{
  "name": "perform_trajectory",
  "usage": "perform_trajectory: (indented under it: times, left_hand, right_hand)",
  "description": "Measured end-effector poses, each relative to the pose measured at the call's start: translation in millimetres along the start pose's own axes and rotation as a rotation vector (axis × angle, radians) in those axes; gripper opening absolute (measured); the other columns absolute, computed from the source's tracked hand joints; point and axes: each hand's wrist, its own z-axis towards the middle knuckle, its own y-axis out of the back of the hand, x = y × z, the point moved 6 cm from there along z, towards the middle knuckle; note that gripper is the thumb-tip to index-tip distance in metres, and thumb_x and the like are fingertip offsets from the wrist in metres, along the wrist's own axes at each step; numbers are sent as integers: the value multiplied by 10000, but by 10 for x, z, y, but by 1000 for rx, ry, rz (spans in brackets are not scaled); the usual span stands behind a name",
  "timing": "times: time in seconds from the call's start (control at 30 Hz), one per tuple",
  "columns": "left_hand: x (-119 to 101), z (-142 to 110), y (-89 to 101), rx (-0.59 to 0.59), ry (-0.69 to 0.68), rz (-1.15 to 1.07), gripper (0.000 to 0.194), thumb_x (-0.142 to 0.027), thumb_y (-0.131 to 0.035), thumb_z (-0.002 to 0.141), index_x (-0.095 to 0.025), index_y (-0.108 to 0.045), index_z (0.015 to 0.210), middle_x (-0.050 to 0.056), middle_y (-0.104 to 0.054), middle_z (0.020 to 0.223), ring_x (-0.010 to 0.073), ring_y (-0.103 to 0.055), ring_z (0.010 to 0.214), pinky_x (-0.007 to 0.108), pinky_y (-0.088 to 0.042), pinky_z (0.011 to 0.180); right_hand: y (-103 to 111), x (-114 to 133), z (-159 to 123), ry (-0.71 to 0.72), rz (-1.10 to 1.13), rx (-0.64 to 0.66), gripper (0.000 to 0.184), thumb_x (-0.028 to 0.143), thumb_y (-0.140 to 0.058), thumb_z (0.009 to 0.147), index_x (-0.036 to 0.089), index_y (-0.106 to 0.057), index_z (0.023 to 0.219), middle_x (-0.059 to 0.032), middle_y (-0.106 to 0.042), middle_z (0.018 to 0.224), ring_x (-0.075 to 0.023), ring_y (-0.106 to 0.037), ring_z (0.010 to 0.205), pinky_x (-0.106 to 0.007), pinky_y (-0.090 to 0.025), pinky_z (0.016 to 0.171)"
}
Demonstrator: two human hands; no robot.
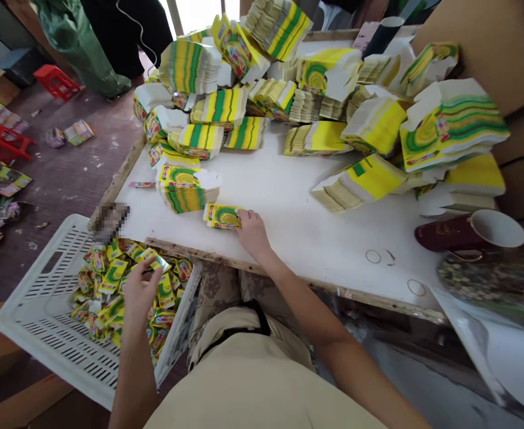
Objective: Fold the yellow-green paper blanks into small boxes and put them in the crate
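1. Right hand [253, 232]: fingers over the right end of one flat carton; that end is hidden beneath them. Whether the carton is pinched or merely pressed cannot be told.
2. Flat carton [221, 215], yellow and green: lying on the white table [262, 176], left of centre and near the near edge; its lettering is too small to read.
3. Left hand [140, 289]: above the basket, thumb and fingers apart. Whether they touch the shiny-edged pack by their tips cannot be told.
4. Basket [9, 325], white, slotted: at the table's near-left corner; its near side is partly hidden by the left forearm.
5. Small packs [115, 273], yellow and green: heaped in the basket, the lower ones covered.
6. Carton bundle [181, 196]: just behind and left of the flat carton, toward the table's left edge.
7. Carton stacks [219, 107]: crowded along the far edge and far-right corner, many overlapped by others.
8. Mug [445, 232], dark red: on its side near the table's right end, interior only partly visible.
9. Clear container [489, 283]: beside the mug, cut off at right; its brownish contents are unidentifiable.
10. Pixelated patch [109, 221]: near-left corner, unreadable.
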Motion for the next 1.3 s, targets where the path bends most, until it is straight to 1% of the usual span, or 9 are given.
perform_trajectory:
  times: [0.17,0.3,0.43,0.6,0.7,0.8,0.93,1.1,1.3]
  left_hand:
    - [-543,-82,-1043,250,-34,-450,505,-417,-738,726,-198,-606,1162,117,-675,1130,231,-636,1051,386,-511,907]
    - [-751,-76,-1422,345,-2,-613,495,-407,-707,779,-195,-568,1205,116,-660,1137,196,-631,1047,356,-507,911]
    - [-746,-76,-1456,356,21,-621,469,-403,-719,773,-194,-593,1174,105,-661,1125,192,-625,1053,334,-506,893]
    - [-563,-112,-1376,299,132,-670,443,-429,-746,737,-171,-636,1080,96,-698,1016,183,-663,924,342,-534,842]
    - [-530,-158,-1381,275,167,-722,461,-438,-761,727,-179,-619,1081,87,-700,1002,177,-675,896,356,-543,853]
    - [-662,-216,-1416,261,112,-846,487,-513,-741,732,-215,-606,1093,92,-686,1083,219,-668,1012,388,-541,891]
    - [-940,-247,-1433,209,38,-980,549,-679,-508,823,-241,-611,1138,106,-681,1093,271,-627,1116,442,-522,928]
    - [-1177,-187,-1286,55,-33,-1053,465,-666,-494,811,-259,-632,988,44,-643,890,228,-636,930,392,-523,879]
    - [-1194,-160,-1371,180,-54,-1143,375,-594,-532,796,-266,-635,948,19,-597,842,200,-599,863,347,-503,851]
  right_hand:
    - [127,52,-157,-11,51,-41,354,48,-441,890,140,-493,1228,-134,-601,1024,-265,-564,937,-414,-483,859]
    - [108,19,-185,-29,35,7,370,106,-560,860,149,-495,1222,-168,-579,1139,-302,-553,1023,-449,-474,897]
    - [34,-34,-134,-27,20,36,338,82,-608,822,153,-548,1147,-160,-616,1085,-318,-544,1024,-473,-453,925]
    - [53,-73,-99,-48,79,3,350,53,-596,785,166,-541,1112,-141,-608,1062,-301,-553,996,-480,-460,909]
    - [120,-20,-173,-53,153,-21,360,57,-575,784,179,-492,1113,-95,-616,989,-252,-591,917,-423,-501,844]
    - [127,129,-348,-37,396,53,281,116,-589,804,214,-465,1036,-30,-626,890,-187,-619,783,-338,-527,738]
    - [32,393,-630,-107,846,276,299,232,-673,769,245,-424,933,24,-606,793,-154,-612,689,-291,-526,638]
    - [120,614,-733,-92,952,188,386,369,-758,755,240,-480,990,-39,-614,1009,-183,-617,924,-364,-525,869]
    - [-92,527,-723,-253,1332,396,659,538,-870,556,262,-420,950,33,-588,891,-127,-602,753,-282,-521,721]
